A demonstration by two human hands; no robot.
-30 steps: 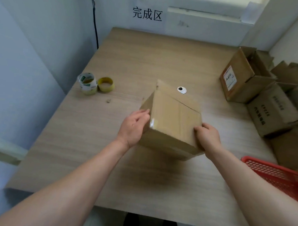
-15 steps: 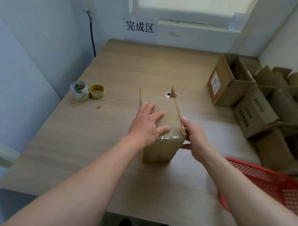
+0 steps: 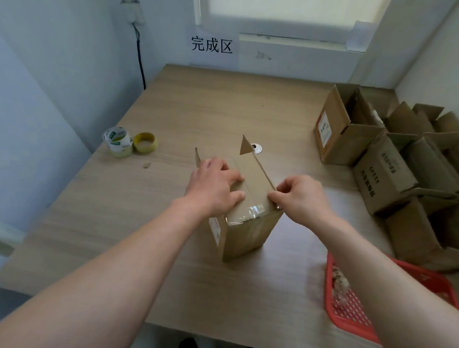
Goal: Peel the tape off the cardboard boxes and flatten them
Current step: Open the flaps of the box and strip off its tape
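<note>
Head view, nearest: a red basket (image 3: 348,314) sat at my near right on the surface (image 3: 110,234), with something crumpled and clear inside it.
Box position: the box (image 3: 249,231) stood mid-surface between my two arms, its far flaps standing open.
Left grip: the left grip (image 3: 214,187) lay flat on the box top, fingers straight, pressing down and grasping nothing.
Right grip: the right grip (image 3: 302,199) pinched at the top right edge. Whether tape or only cardboard sat between the fingertips I could not tell.
Box look: plain brown cardboard with a white label on its left face and glossy clear tape (image 3: 249,213) wrinkled over the near top edge.
Risk: I judged a sharp pull could split the tape into strips or lift the paper skin. If the left press slackened, the light box might tip or skid.
Farther: two tape rolls (image 3: 118,142) sat at left, and a heap of other boxes (image 3: 380,177), some open, at right.
</note>
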